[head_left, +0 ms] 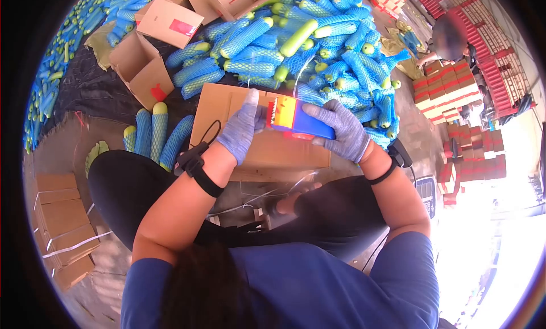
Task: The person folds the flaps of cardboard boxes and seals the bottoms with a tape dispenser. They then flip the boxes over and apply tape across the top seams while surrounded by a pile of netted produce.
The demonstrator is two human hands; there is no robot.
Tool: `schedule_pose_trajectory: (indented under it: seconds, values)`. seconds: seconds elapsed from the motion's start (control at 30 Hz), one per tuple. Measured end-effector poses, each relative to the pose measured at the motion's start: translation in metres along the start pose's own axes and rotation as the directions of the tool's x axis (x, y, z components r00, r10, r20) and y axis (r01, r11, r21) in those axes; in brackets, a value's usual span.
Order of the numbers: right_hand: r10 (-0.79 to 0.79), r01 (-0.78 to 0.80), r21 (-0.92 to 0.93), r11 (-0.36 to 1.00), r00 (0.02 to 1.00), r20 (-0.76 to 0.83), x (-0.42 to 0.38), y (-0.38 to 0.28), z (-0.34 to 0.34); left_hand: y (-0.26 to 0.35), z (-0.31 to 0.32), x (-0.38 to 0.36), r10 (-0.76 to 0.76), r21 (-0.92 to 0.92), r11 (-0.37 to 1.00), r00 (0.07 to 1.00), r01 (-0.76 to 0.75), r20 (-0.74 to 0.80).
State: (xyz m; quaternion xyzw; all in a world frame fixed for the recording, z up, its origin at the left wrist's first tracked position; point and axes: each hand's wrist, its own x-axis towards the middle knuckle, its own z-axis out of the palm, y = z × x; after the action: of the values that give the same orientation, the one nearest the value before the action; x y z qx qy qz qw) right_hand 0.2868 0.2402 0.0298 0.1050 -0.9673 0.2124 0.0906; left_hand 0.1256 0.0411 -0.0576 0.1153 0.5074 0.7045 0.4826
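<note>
A closed cardboard box (267, 149) lies in front of my knees. On its top rests a tape dispenser (296, 119) with a blue body and a red and yellow front. My right hand (341, 130), in a grey glove, grips the dispenser from the right. My left hand (242, 127), also gloved, lies flat on the box top and touches the dispenser's left end. Both wrists wear black bands. Behind the box lies a big heap of green fruits in blue foam netting (307, 44).
Three netted fruits (153, 135) lie left of the box. Open cardboard boxes (142, 67) stand at the back left, flat cartons (62, 226) tied with straps at the left. Another person (449, 38) sits at the back right near stacked red and brown boxes (449, 90).
</note>
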Motion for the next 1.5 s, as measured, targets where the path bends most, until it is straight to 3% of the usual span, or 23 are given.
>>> schedule_pose_trajectory:
  seconds: [0.03,0.1,0.17,0.2,0.23,0.27,0.33,0.5,0.53,0.6,0.67,0.8,0.9,0.97,1.0,1.13,1.23,1.27,1.3,1.37,1.4,1.47,1.5]
  values:
    - [0.229,-0.245,0.233,0.941,0.969,0.095,0.005,-0.015,-0.007,-0.002,0.005,0.001,0.012,-0.078,0.997,0.997,-0.018,-0.078]
    - [0.413,-0.475,0.418,0.774,0.88,0.235,0.009,-0.021,-0.009,-0.005,0.011,-0.003,0.021,-0.12,0.992,0.993,-0.035,-0.115]
    - [0.197,-0.205,0.284,0.937,0.979,0.055,0.008,-0.013,-0.004,-0.012,0.006,-0.001,0.027,-0.163,0.985,0.987,-0.053,-0.157]
    - [0.115,-0.112,0.225,0.968,0.993,0.0,0.008,-0.01,-0.003,-0.023,-0.007,0.005,0.089,-0.157,0.983,0.996,-0.093,-0.032]
    - [-0.004,0.004,0.004,1.0,1.0,-0.022,0.009,-0.006,-0.006,-0.021,-0.009,0.003,0.148,-0.155,0.979,0.984,-0.133,0.095]
    - [-0.126,0.119,-0.22,0.968,0.992,-0.019,0.009,-0.003,-0.009,-0.021,-0.007,0.0,0.149,-0.152,0.979,0.984,-0.134,0.093]
    - [-0.091,0.102,-0.276,0.956,0.994,0.054,0.009,-0.005,-0.013,-0.019,0.0,-0.008,0.317,0.187,0.941,0.929,-0.283,-0.192]
    - [0.012,0.044,-0.333,0.942,0.986,0.164,0.022,-0.019,-0.023,-0.015,-0.091,0.009,0.423,0.144,0.902,0.761,-0.408,-0.492]
    - [0.014,0.039,-0.325,0.945,0.987,0.158,0.024,-0.016,-0.025,0.006,-0.093,-0.002,0.335,0.065,0.923,0.708,-0.38,-0.622]
    - [0.014,0.034,-0.311,0.95,0.988,0.152,0.028,-0.016,-0.025,0.003,-0.148,0.011,0.312,0.133,0.942,0.654,-0.309,-0.689]
    - [0.079,-0.003,-0.315,0.949,0.97,0.228,0.036,-0.019,-0.025,-0.006,-0.178,0.019,0.214,0.189,0.976,0.588,-0.105,-0.78]
    - [0.09,0.014,-0.359,0.933,0.958,0.273,0.05,-0.021,-0.018,-0.074,-0.199,0.026,0.245,0.408,0.91,0.698,0.074,-0.673]
    - [0.05,0.031,-0.324,0.946,0.97,0.238,0.056,-0.018,-0.014,-0.129,-0.211,0.061,0.192,0.386,0.916,0.721,0.113,-0.666]
    - [0.045,0.044,-0.316,0.948,0.962,0.27,0.059,-0.017,-0.015,-0.156,-0.203,0.076,0.121,0.543,0.811,0.846,0.218,-0.52]
    - [0.045,0.046,-0.32,0.946,0.962,0.27,0.062,-0.017,-0.016,-0.177,-0.212,0.096,0.124,0.543,0.813,0.846,0.213,-0.518]
    - [0.056,0.041,-0.315,0.948,0.955,0.292,0.063,-0.017,-0.013,-0.107,-0.151,0.073,0.056,0.7,0.65,0.9,0.296,-0.433]
    - [0.004,0.083,-0.296,0.951,0.959,0.283,0.068,-0.021,-0.015,-0.031,-0.101,0.032,0.278,0.726,0.684,0.891,0.079,-0.359]
    - [-0.022,0.114,-0.304,0.946,0.957,0.29,0.068,-0.023,-0.016,-0.048,-0.118,0.047,0.479,0.593,0.764,0.84,-0.255,-0.256]
    - [-0.016,0.109,-0.304,0.946,0.956,0.294,0.066,-0.022,-0.016,-0.066,-0.135,0.06,0.665,0.396,0.727,0.718,-0.561,-0.204]
    - [0.06,0.035,-0.321,0.946,0.958,0.282,0.066,-0.02,-0.014,-0.001,-0.058,0.004,0.631,-0.182,0.761,0.775,-0.623,-0.018]
    - [0.06,0.032,-0.319,0.947,0.959,0.276,0.067,-0.02,-0.014,-0.006,-0.056,0.006,0.63,-0.176,0.762,0.776,-0.623,-0.014]
    - [0.073,0.035,-0.321,0.946,0.945,0.318,0.069,-0.021,-0.015,-0.018,-0.052,0.011,0.59,0.232,0.743,0.779,-0.627,0.214]
    - [0.079,0.026,-0.324,0.946,0.949,0.306,0.069,-0.021,-0.015,-0.022,-0.052,0.012,0.587,0.235,0.741,0.777,-0.629,0.227]
